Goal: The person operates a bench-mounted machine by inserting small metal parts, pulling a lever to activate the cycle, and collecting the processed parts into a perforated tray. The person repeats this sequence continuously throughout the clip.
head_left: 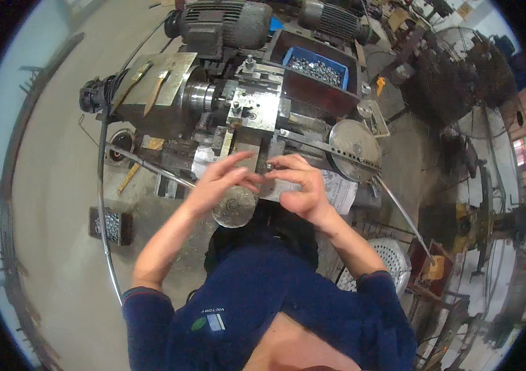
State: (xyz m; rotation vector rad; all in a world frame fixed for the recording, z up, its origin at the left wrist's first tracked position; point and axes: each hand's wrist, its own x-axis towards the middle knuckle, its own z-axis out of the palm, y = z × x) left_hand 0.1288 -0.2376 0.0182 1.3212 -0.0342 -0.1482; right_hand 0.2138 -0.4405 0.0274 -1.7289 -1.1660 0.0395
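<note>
My right hand (300,184) pinches a small round metal part (269,166) between thumb and fingertips, in front of the machine's slide. Close beside it on the left is my left hand (227,179), its fingers stretched out and apart; nothing shows in it. Just beyond both hands lies the metal slide block (254,110) of a small lathe, with bolts standing on it. Left of the block sits the round spindle nose (201,97). A round metal handwheel (234,210) is below my left hand.
A blue bin (346,78) of small metal parts stands at the back right, inside a brown tray. A flat bar with holes (337,151) crosses a round disc (362,137) on the right. Wooden-handled tools (156,93) lie on the headstock. A parts box (94,224) is on the floor.
</note>
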